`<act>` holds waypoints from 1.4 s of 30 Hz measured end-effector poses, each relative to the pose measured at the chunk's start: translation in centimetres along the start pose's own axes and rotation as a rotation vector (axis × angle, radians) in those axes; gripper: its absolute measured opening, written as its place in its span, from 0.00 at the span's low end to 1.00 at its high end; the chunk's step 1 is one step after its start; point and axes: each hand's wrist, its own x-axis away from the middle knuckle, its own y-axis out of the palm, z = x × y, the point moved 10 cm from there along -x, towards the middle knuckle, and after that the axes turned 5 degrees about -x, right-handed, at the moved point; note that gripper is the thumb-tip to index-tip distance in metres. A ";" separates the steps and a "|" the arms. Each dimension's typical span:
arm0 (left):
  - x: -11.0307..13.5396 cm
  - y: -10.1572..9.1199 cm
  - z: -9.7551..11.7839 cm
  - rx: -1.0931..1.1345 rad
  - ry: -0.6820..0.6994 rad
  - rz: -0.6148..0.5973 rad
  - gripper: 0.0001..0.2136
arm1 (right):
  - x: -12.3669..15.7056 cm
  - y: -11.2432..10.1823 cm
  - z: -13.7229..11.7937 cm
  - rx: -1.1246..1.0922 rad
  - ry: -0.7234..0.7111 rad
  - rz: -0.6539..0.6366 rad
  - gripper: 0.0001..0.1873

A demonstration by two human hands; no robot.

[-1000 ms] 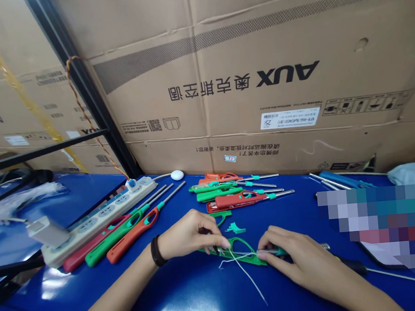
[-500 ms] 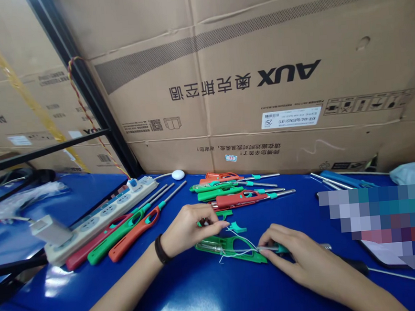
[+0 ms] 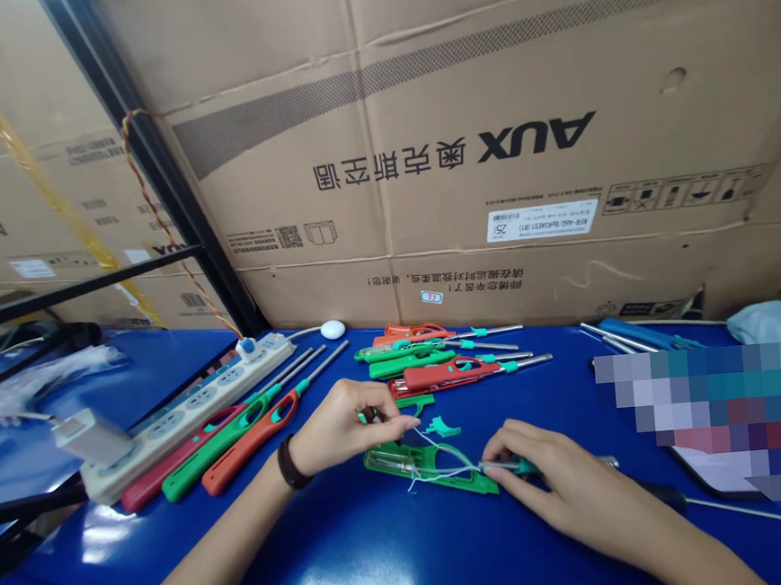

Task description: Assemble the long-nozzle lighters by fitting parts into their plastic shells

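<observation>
My left hand (image 3: pixel 351 431) pinches the end of a thin white wire (image 3: pixel 435 446) between thumb and fingertips, holding it above the table. My right hand (image 3: pixel 546 469) grips a metal lighter tube with a teal collar (image 3: pixel 527 466), where the white wires run out. Below both hands lies an opened green lighter shell (image 3: pixel 488 483), with a clear fuel tank (image 3: pixel 391 458) in its left end. A loose teal trigger (image 3: pixel 443 427) rests just behind the shell. Another green shell piece (image 3: pixel 421 403) is partly hidden by my left hand.
Several assembled lighters (image 3: pixel 247 452) lean on a white power strip (image 3: pixel 200 399) at left. More red and green lighters (image 3: pixel 451 373) lie at the back. A screwdriver (image 3: pixel 738 508) and a phone-like slab (image 3: pixel 719 469) are at right. Cardboard boxes (image 3: pixel 414 74) stand behind the blue table (image 3: pixel 345 575).
The view has shifted slightly. My left hand still pinches the wire end and has drawn a little to the left; my right hand keeps its hold on the tube.
</observation>
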 end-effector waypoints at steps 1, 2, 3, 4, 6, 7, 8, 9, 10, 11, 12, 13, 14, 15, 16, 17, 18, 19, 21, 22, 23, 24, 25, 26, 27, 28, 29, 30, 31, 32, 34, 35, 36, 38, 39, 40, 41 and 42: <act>0.0 0.0 0.0 0.002 -0.001 -0.004 0.16 | 0.0 0.0 0.0 -0.001 -0.003 0.002 0.08; 0.0 0.0 0.0 0.002 0.001 -0.007 0.15 | 0.1 0.0 -0.1 -0.002 -0.006 0.003 0.08; 0.0 0.1 0.0 0.000 0.001 -0.009 0.15 | 0.1 0.0 -0.1 -0.003 -0.008 0.005 0.09; 0.0 0.1 -0.1 -0.004 -0.003 -0.008 0.15 | 0.1 0.0 -0.1 -0.003 -0.010 0.004 0.09; 0.0 0.1 -0.4 -0.013 -0.025 0.001 0.15 | 0.0 0.0 -0.2 -0.003 -0.012 0.005 0.09; 0.1 0.0 -0.5 -0.014 -0.038 0.008 0.15 | 0.0 0.0 -0.2 -0.002 -0.013 0.006 0.08; 0.1 -0.1 -0.7 -0.013 -0.050 0.016 0.15 | 0.0 0.0 -0.2 -0.001 -0.014 0.006 0.08; 0.1 -0.1 -0.8 -0.011 -0.059 0.022 0.15 | 0.0 0.0 -0.2 0.001 -0.015 0.006 0.08; 0.1 -0.1 -0.8 -0.006 -0.060 0.024 0.15 | 0.0 0.0 -0.2 0.001 -0.016 0.006 0.08; 0.1 0.0 -0.8 0.000 -0.057 0.021 0.15 | 0.0 0.0 -0.2 0.002 -0.018 0.007 0.08; 0.0 0.1 -0.8 0.006 -0.050 0.016 0.15 | 0.0 0.0 -0.2 0.002 -0.019 0.008 0.08; 0.0 0.2 -0.8 0.010 -0.045 0.010 0.15 | 0.1 0.0 -0.2 0.003 -0.020 0.010 0.08; 0.0 0.4 -0.8 0.013 -0.041 0.006 0.15 | 0.1 -0.1 -0.2 0.003 -0.022 0.012 0.08; 0.0 0.5 -0.9 0.015 -0.042 0.004 0.15 | 0.1 -0.1 -0.2 0.002 -0.023 0.014 0.08; 0.0 0.5 -1.0 0.014 -0.046 0.007 0.15 | 0.1 -0.1 -0.2 0.001 -0.024 0.014 0.08; 0.0 0.6 -1.2 0.013 -0.055 0.011 0.15 | 0.1 -0.1 -0.2 0.000 -0.025 0.015 0.08; 0.1 0.6 -1.3 0.011 -0.064 0.016 0.15 | 0.1 -0.1 -0.2 -0.001 -0.026 0.014 0.08; 0.1 0.6 -1.4 0.010 -0.072 0.020 0.16 | 0.1 0.0 -0.2 -0.002 -0.027 0.013 0.08; 0.1 0.6 -1.5 0.013 -0.082 0.023 0.16 | 0.0 0.0 -0.2 -0.002 -0.026 0.012 0.08; 0.1 0.6 -1.4 0.018 -0.083 0.023 0.16 | 0.0 0.0 -0.2 -0.001 -0.026 0.011 0.08; 0.1 0.6 -1.4 0.023 -0.084 0.021 0.16 | 0.0 0.1 -0.2 -0.001 -0.025 0.010 0.08; 0.1 0.6 -1.4 0.029 -0.085 0.019 0.16 | 0.0 0.1 -0.2 -0.001 -0.024 0.010 0.08; 0.1 0.7 -1.5 0.031 -0.087 0.014 0.16 | 0.0 0.1 -0.2 -0.001 -0.024 0.010 0.08; 0.1 0.8 -1.5 0.031 -0.089 0.001 0.16 | 0.0 0.1 -0.2 -0.001 -0.024 0.010 0.08; 0.1 1.1 -1.6 0.030 -0.091 -0.024 0.16 | 0.0 0.1 -0.2 -0.001 -0.025 0.009 0.08; 0.1 1.5 -1.7 0.027 -0.091 -0.056 0.16 | 0.0 0.1 -0.2 0.000 -0.026 0.010 0.08; 0.1 1.9 -1.7 0.025 -0.090 -0.091 0.16 | 0.1 0.1 -0.2 0.000 -0.026 0.010 0.08; 0.2 2.3 -1.7 0.025 -0.087 -0.123 0.16 | 0.1 0.0 -0.2 0.001 -0.027 0.010 0.08; 0.2 2.6 -1.7 0.026 -0.082 -0.147 0.17 | 0.0 0.0 -0.2 0.002 -0.027 0.011 0.08; 0.2 2.8 -1.6 0.027 -0.074 -0.159 0.17 | 0.0 0.0 -0.2 0.003 -0.026 0.012 0.08; 0.2 3.2 -1.3 0.016 -0.042 -0.155 0.17 | 0.0 0.0 -0.2 0.004 -0.021 0.016 0.08; 0.2 3.2 -1.0 -0.004 -0.017 -0.139 0.18 | 0.0 0.0 -0.2 0.005 -0.019 0.017 0.09; 0.2 3.3 -0.6 -0.039 0.012 -0.113 0.18 | 0.0 0.0 -0.2 0.006 -0.016 0.018 0.09; 0.3 3.4 0.2 -0.131 0.080 -0.057 0.17 | 0.0 0.0 -0.3 0.006 -0.014 0.017 0.09; 0.4 3.5 0.6 -0.173 0.111 -0.034 0.17 | 0.0 0.1 -0.3 0.007 -0.014 0.015 0.09; 0.4 3.7 0.9 -0.203 0.137 -0.019 0.17 | 0.0 0.2 -0.3 0.009 -0.015 0.013 0.08; 0.5 4.0 1.1 -0.216 0.156 -0.014 0.16 | 0.0 0.2 -0.3 0.015 -0.019 0.010 0.08; 0.6 4.3 1.2 -0.217 0.170 -0.018 0.16 | 0.0 0.3 -0.4 0.023 -0.026 0.005 0.07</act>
